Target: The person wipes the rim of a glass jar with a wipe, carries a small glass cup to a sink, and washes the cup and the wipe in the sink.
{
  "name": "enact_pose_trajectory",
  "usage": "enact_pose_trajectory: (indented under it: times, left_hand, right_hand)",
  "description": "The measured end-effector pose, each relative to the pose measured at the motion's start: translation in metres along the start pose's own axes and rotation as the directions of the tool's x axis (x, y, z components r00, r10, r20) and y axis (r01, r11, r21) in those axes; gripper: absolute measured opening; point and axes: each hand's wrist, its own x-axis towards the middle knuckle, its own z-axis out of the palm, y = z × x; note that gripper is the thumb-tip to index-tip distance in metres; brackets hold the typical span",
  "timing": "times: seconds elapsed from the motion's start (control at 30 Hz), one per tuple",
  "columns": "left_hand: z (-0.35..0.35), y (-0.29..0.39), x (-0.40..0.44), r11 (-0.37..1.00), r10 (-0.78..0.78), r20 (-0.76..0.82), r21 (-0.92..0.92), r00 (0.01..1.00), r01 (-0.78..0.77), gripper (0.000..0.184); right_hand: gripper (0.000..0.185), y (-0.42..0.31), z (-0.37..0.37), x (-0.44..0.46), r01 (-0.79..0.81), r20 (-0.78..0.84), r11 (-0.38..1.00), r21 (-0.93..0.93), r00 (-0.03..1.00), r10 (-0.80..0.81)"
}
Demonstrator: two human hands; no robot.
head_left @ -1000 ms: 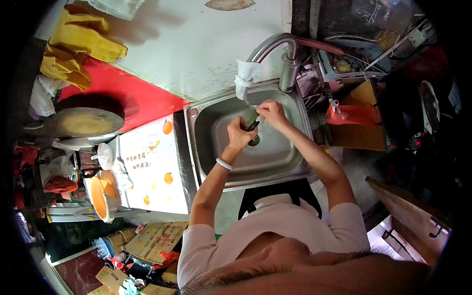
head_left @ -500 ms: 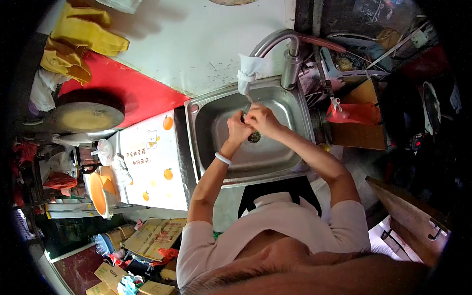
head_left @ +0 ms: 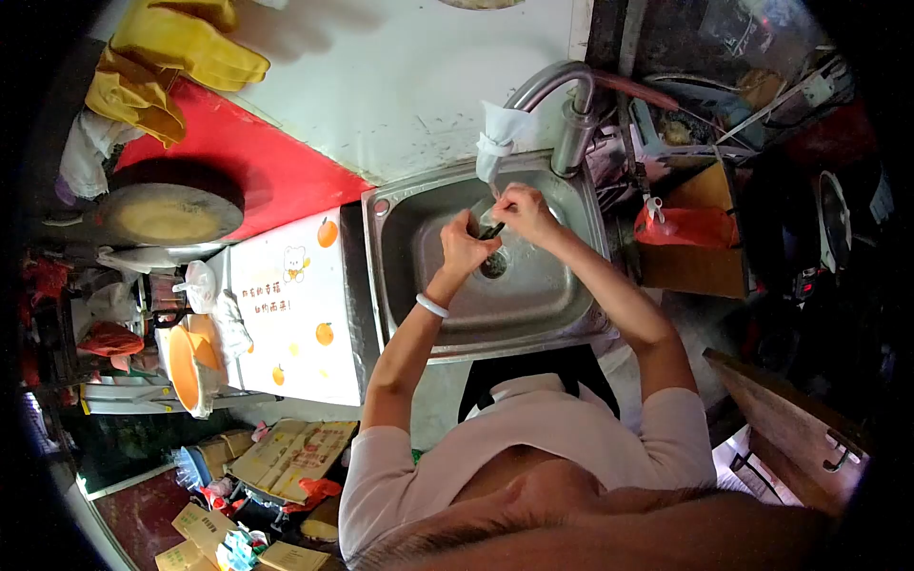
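Observation:
My hands are together over a stainless steel sink [head_left: 400, 285], below the faucet [head_left: 550, 74]. A white cloth-like wrap [head_left: 499, 128] is tied around the spout, and water runs down from it. My left hand [head_left: 466, 245], with a pale bangle at the wrist, is closed on a small, slim dark object [head_left: 491, 231]. My right hand [head_left: 525, 211] pinches at the object's upper end, beside the stream. The fingers partly cover the object, and its kind is not clear. Under the hands lies the drain [head_left: 493, 266], with some dark greenish bits.
Left of the sink is a white panel with orange prints [head_left: 305, 333]. Beyond it are a round board [head_left: 171, 215], yellow gloves [head_left: 195, 48] and an orange container [head_left: 190, 373]. A cardboard box [head_left: 700, 269] with a red bottle [head_left: 687, 226] stands on the right.
My hands have moved slightly apart, and the dark object now shows between them. My right hand has shifted right and up. The whole view has shifted slightly.

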Motion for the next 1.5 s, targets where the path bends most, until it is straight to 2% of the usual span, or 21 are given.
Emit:
enact_pose_trajectory:
  times: [0.1, 0.17, 0.2, 0.37, 0.47, 0.63, 0.7, 0.77, 0.8, 0.83, 0.93, 1.07, 1.13, 1.17, 1.23, 1.27, 1.33, 1.37, 1.4, 1.43, 1.5]
  left_hand:
    - [-0.001, -0.010, -0.003, 1.000, -0.027, 0.032, -0.009, 0.999, 0.028, 0.035]
    - [-0.006, -0.004, -0.003, 1.000, -0.022, 0.044, 0.003, 0.999, 0.022, 0.035]
    - [-0.006, -0.003, -0.003, 1.000, -0.025, 0.043, 0.004, 0.999, 0.025, 0.035]
    - [-0.006, -0.009, -0.001, 1.000, -0.005, 0.039, -0.019, 0.999, 0.006, 0.035]
    - [-0.011, -0.001, -0.001, 0.993, -0.032, 0.052, -0.108, 0.998, 0.037, 0.035]
    - [-0.010, -0.002, 0.005, 0.999, 0.003, 0.089, -0.038, 0.996, 0.000, 0.035]
    - [-0.005, -0.013, 0.001, 0.990, -0.074, 0.094, -0.110, 0.993, 0.084, 0.034]
    - [-0.014, 0.001, -0.005, 0.984, -0.081, 0.120, -0.151, 0.990, 0.098, 0.033]
    - [-0.020, 0.009, -0.006, 0.975, -0.085, 0.143, -0.191, 0.986, 0.111, 0.032]
    - [-0.023, 0.015, -0.006, 0.976, -0.078, 0.144, -0.189, 0.986, 0.105, 0.032]
    - [-0.018, 0.024, -0.014, 0.851, -0.176, 0.154, -0.472, 0.972, 0.229, 0.029]
    - [-0.010, 0.022, -0.007, 0.691, -0.139, 0.132, -0.697, 0.982, 0.191, 0.035]
    - [-0.010, 0.011, -0.003, 0.733, -0.157, 0.144, -0.646, 0.977, 0.213, 0.032]
    - [-0.010, 0.006, -0.002, 0.770, -0.174, 0.161, -0.592, 0.972, 0.236, 0.030]
    - [-0.020, 0.026, 0.000, 0.749, -0.220, 0.207, -0.590, 0.953, 0.302, 0.027]
    - [-0.020, 0.020, 0.000, 0.785, -0.232, 0.217, -0.534, 0.948, 0.314, 0.027]
    - [-0.019, 0.012, -0.001, 0.815, -0.245, 0.226, -0.479, 0.943, 0.327, 0.029]
    - [-0.020, 0.009, 0.000, 0.861, -0.270, 0.254, -0.368, 0.929, 0.351, 0.030]
    - [-0.019, 0.008, 0.000, 0.895, -0.297, 0.279, -0.251, 0.913, 0.368, 0.030]
    - [-0.014, 0.007, 0.000, 0.895, -0.296, 0.283, -0.252, 0.912, 0.368, 0.030]
    - [-0.004, 0.011, 0.000, 0.865, -0.175, 0.077, -0.464, 0.981, 0.191, 0.028]
  right_hand:
    - [0.014, 0.006, -0.003, 0.003, -0.165, 0.007, 0.982, 0.092, 0.986, 0.165]
    - [0.012, -0.005, 0.002, 0.002, 0.186, 0.045, 0.981, -0.047, 0.982, -0.184]
    - [0.012, -0.024, 0.004, -0.002, 0.095, 0.145, 0.993, -0.073, 0.986, -0.084]
    - [0.014, 0.010, -0.010, 0.008, -0.138, 0.061, 0.989, 0.051, 0.989, 0.135]
    - [0.013, 0.013, -0.010, 0.007, -0.135, 0.043, 0.988, 0.073, 0.990, 0.132]
    - [0.011, -0.026, 0.003, 0.010, 0.282, 0.136, 0.959, -0.008, 0.951, -0.278]
    - [0.013, -0.017, -0.010, 0.010, 0.211, 0.172, 0.977, 0.009, 0.963, -0.209]
    - [0.012, 0.014, -0.018, 0.010, -0.096, 0.165, 0.972, 0.216, 0.984, 0.061]
    - [0.009, 0.016, -0.020, 0.004, -0.385, 0.274, 0.867, 0.316, 0.912, 0.305]
    - [0.009, 0.018, -0.021, 0.001, -0.380, 0.268, 0.868, 0.319, 0.915, 0.302]
    - [0.004, 0.035, -0.019, -0.018, -0.697, 0.391, 0.473, 0.539, 0.704, 0.593]
    - [0.005, 0.066, 0.026, -0.050, -0.542, 0.375, 0.181, 0.821, 0.750, 0.545]
    - [0.006, 0.054, 0.025, -0.043, -0.476, 0.329, 0.010, 0.879, 0.622, 0.711]
    - [0.005, 0.052, 0.020, -0.033, -0.401, 0.226, 0.067, 0.914, 0.639, 0.735]
    - [0.010, 0.032, -0.009, -0.019, -0.581, 0.198, 0.424, 0.694, 0.721, 0.664]
    - [0.010, 0.017, -0.017, -0.013, -0.581, 0.195, 0.423, 0.695, 0.719, 0.667]
    - [0.010, -0.007, -0.019, -0.002, -0.478, 0.143, 0.743, 0.468, 0.871, 0.470]
    - [0.010, -0.012, -0.012, 0.000, -0.479, 0.141, 0.743, 0.468, 0.870, 0.472]
    - [0.009, -0.018, -0.003, -0.001, -0.132, 0.044, 0.957, 0.260, 0.991, 0.125]
    - [0.009, -0.025, 0.004, -0.001, 0.252, 0.038, 0.968, 0.013, 0.967, -0.252]
    - [0.011, -0.038, 0.015, -0.003, 0.309, 0.104, 0.941, -0.137, 0.949, -0.296]
